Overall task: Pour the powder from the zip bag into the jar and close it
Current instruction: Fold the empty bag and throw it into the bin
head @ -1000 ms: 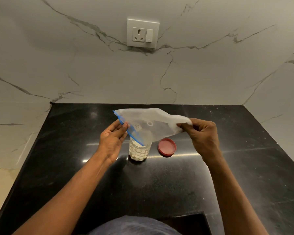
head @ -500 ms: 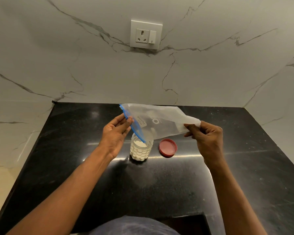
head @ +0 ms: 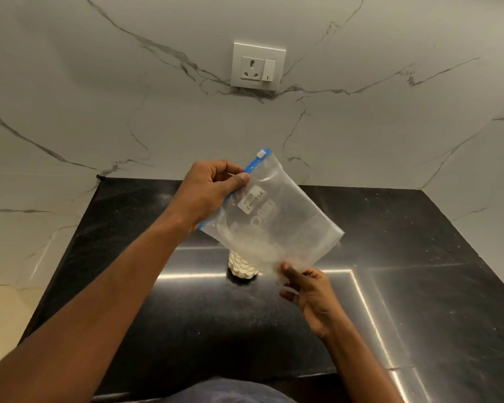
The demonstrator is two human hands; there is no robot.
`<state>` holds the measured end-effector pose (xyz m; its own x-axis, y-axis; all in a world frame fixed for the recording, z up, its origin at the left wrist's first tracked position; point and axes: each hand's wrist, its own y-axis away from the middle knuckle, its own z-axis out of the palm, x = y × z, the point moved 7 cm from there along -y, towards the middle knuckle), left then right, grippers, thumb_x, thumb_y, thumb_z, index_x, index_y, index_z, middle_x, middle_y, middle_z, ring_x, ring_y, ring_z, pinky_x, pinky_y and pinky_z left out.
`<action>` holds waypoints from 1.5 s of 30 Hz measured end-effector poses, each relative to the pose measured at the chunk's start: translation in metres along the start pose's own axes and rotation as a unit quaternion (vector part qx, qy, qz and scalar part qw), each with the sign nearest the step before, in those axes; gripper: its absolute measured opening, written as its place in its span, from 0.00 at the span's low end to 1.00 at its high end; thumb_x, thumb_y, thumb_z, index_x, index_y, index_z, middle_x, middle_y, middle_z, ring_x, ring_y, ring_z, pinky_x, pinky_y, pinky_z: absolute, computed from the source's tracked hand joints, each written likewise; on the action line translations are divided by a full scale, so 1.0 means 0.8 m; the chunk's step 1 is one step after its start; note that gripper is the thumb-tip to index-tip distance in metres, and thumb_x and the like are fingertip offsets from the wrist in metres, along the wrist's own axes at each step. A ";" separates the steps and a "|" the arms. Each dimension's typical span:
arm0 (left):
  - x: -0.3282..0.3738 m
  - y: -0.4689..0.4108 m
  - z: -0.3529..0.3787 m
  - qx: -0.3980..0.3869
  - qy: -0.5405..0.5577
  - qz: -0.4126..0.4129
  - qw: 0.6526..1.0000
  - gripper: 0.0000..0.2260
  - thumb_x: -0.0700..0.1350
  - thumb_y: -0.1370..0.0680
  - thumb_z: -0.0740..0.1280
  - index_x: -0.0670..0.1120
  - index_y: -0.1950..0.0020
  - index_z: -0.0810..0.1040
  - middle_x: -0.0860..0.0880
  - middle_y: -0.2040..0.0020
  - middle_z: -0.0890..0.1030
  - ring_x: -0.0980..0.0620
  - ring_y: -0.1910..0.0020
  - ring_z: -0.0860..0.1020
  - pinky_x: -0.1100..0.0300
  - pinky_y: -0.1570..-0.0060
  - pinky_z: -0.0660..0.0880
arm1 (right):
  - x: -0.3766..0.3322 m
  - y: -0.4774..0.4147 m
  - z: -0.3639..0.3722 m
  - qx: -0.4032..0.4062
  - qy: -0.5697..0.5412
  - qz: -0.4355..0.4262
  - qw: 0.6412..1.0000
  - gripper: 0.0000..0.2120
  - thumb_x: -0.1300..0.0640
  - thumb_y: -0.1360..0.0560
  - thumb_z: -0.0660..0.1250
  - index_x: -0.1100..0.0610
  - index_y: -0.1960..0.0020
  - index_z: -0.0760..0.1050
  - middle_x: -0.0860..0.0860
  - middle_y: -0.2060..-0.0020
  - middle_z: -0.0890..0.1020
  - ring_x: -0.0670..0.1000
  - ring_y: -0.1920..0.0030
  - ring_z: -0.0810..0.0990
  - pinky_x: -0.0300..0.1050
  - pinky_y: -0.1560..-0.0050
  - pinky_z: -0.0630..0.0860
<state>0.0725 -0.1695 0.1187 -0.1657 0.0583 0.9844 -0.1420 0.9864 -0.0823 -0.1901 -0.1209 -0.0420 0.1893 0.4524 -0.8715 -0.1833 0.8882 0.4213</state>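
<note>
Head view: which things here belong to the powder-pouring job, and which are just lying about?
Job: zip bag, gripped by the left hand and pinched by the right hand; jar, partly hidden behind the bag.
Just there: wall socket, black counter, marble wall.

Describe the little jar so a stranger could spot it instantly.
Start at the black stone countertop beneath the white wall socket. Near its middle, a small clear jar stands partly behind the clear plastic zip bag with a blue seal that the left hand and right hand hold up. Its scale-patterned sides, white with powder, set it apart from the smooth, flat bag.
</note>
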 end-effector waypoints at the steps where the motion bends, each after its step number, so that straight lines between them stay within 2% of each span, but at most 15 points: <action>1: 0.003 0.001 -0.004 0.005 -0.025 0.007 1.000 0.05 0.46 0.20 0.74 0.47 0.46 0.87 0.47 0.55 0.90 0.49 0.55 0.89 0.55 0.53 0.86 | -0.002 -0.002 -0.003 0.005 0.007 -0.017 1.000 0.23 0.49 0.34 0.82 0.58 0.43 0.85 0.58 0.48 0.88 0.54 0.52 0.87 0.46 0.55 0.83; 3: 0.010 0.000 -0.013 0.008 -0.077 0.022 0.997 0.06 0.47 0.20 0.74 0.47 0.46 0.87 0.47 0.56 0.89 0.49 0.56 0.88 0.54 0.51 0.85 | -0.013 -0.003 -0.008 0.007 0.024 -0.060 0.998 0.20 0.50 0.34 0.83 0.54 0.44 0.86 0.57 0.47 0.88 0.57 0.47 0.87 0.48 0.53 0.82; 5: 0.018 0.000 -0.016 -0.001 -0.129 0.036 0.991 0.05 0.48 0.20 0.74 0.48 0.47 0.87 0.49 0.57 0.89 0.52 0.58 0.88 0.57 0.52 0.83 | -0.029 -0.001 -0.012 0.016 0.038 -0.106 0.994 0.18 0.52 0.32 0.83 0.53 0.44 0.85 0.57 0.48 0.88 0.60 0.46 0.86 0.52 0.50 0.82; 7: 0.024 0.001 -0.015 -0.020 -0.161 0.037 0.986 0.04 0.48 0.20 0.74 0.49 0.48 0.87 0.51 0.59 0.88 0.56 0.60 0.86 0.62 0.56 0.81 | -0.052 0.006 -0.015 0.046 0.039 -0.161 0.985 0.18 0.54 0.30 0.81 0.54 0.41 0.83 0.58 0.47 0.87 0.61 0.47 0.87 0.50 0.51 0.84; 9: 0.027 0.003 -0.012 -0.049 -0.178 0.028 0.982 0.04 0.47 0.20 0.74 0.49 0.48 0.88 0.51 0.59 0.88 0.56 0.60 0.86 0.64 0.57 0.79 | -0.087 0.018 -0.012 0.094 0.079 -0.236 0.964 0.20 0.52 0.29 0.79 0.52 0.39 0.82 0.55 0.46 0.86 0.52 0.47 0.87 0.41 0.57 0.84; 11: 0.024 0.007 -0.006 -0.088 -0.183 0.010 0.979 0.03 0.47 0.21 0.75 0.50 0.48 0.87 0.51 0.58 0.88 0.55 0.58 0.86 0.64 0.56 0.80 | -0.122 0.031 0.002 0.116 0.147 -0.308 0.933 0.20 0.49 0.27 0.77 0.51 0.37 0.81 0.50 0.45 0.85 0.44 0.46 0.85 0.34 0.55 0.82; 14: 0.018 0.017 0.004 -0.147 -0.196 -0.011 0.969 0.04 0.47 0.21 0.75 0.53 0.48 0.86 0.54 0.56 0.88 0.59 0.56 0.86 0.67 0.57 0.79 | -0.158 0.038 0.040 0.068 0.203 -0.349 0.912 0.16 0.47 0.23 0.71 0.45 0.35 0.78 0.44 0.42 0.84 0.44 0.41 0.83 0.40 0.48 0.83; 16: 0.015 0.023 0.009 -0.177 -0.201 -0.017 0.963 0.04 0.47 0.21 0.74 0.53 0.47 0.86 0.53 0.55 0.89 0.60 0.56 0.87 0.68 0.58 0.79 | -0.167 0.035 0.066 0.019 0.205 -0.345 0.916 0.13 0.49 0.22 0.69 0.44 0.38 0.79 0.45 0.43 0.86 0.48 0.42 0.84 0.44 0.45 0.84; 18: 0.013 0.029 0.011 -0.192 -0.206 -0.015 0.959 0.05 0.47 0.21 0.74 0.52 0.45 0.86 0.53 0.54 0.89 0.59 0.55 0.87 0.68 0.58 0.79 | -0.169 0.031 0.085 -0.012 0.194 -0.335 0.922 0.09 0.54 0.21 0.70 0.48 0.41 0.82 0.48 0.47 0.87 0.51 0.45 0.86 0.47 0.47 0.85; 22: 0.011 0.038 0.008 -0.188 -0.210 0.001 0.959 0.08 0.48 0.21 0.74 0.52 0.43 0.86 0.54 0.52 0.88 0.60 0.53 0.86 0.68 0.56 0.80 | -0.164 0.028 0.093 -0.015 0.155 -0.326 0.933 0.06 0.62 0.20 0.70 0.57 0.46 0.84 0.52 0.52 0.88 0.54 0.51 0.87 0.46 0.52 0.86; 26: 0.020 0.047 0.019 -0.193 -0.191 0.044 0.961 0.13 0.56 0.22 0.71 0.55 0.40 0.84 0.57 0.49 0.87 0.60 0.50 0.85 0.66 0.54 0.83 | -0.155 0.031 0.104 -0.028 0.142 -0.309 0.940 0.05 0.61 0.19 0.70 0.57 0.47 0.84 0.51 0.54 0.88 0.52 0.53 0.88 0.42 0.57 0.84; 32: 0.023 0.049 0.030 -0.161 -0.199 0.074 0.964 0.08 0.49 0.18 0.69 0.52 0.41 0.86 0.58 0.52 0.84 0.61 0.50 0.83 0.74 0.55 0.78 | -0.150 0.033 0.119 -0.045 0.127 -0.290 0.948 0.07 0.61 0.17 0.66 0.60 0.47 0.83 0.52 0.55 0.87 0.51 0.53 0.87 0.42 0.57 0.83; 36: 0.023 0.048 0.012 -0.132 -0.219 0.055 0.965 0.10 0.50 0.18 0.70 0.50 0.41 0.87 0.54 0.51 0.87 0.54 0.51 0.84 0.68 0.52 0.80 | -0.152 0.030 0.111 0.001 0.103 -0.274 0.956 0.07 0.59 0.17 0.66 0.59 0.48 0.82 0.51 0.58 0.85 0.48 0.58 0.85 0.44 0.60 0.83; 40: 0.010 0.049 -0.024 -0.128 -0.206 0.003 0.970 0.07 0.51 0.18 0.70 0.54 0.46 0.88 0.57 0.53 0.87 0.60 0.52 0.84 0.65 0.52 0.79 | -0.161 0.025 0.089 0.036 0.042 -0.246 0.968 0.07 0.57 0.17 0.67 0.57 0.51 0.81 0.49 0.64 0.85 0.48 0.63 0.84 0.46 0.64 0.83; 45: 0.000 0.051 -0.050 -0.124 -0.181 -0.014 0.976 0.05 0.52 0.20 0.72 0.56 0.50 0.88 0.60 0.54 0.88 0.62 0.50 0.84 0.58 0.45 0.79 | -0.164 0.021 0.074 0.031 -0.009 -0.214 0.976 0.06 0.56 0.17 0.68 0.57 0.50 0.82 0.52 0.62 0.86 0.49 0.63 0.85 0.45 0.66 0.83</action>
<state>0.1058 -0.1235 0.1213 -0.5047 0.0176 0.8631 0.0818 0.9963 0.0276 -0.1607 -0.1608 0.0944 0.2523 0.0390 -0.9669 -0.0242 0.9991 0.0340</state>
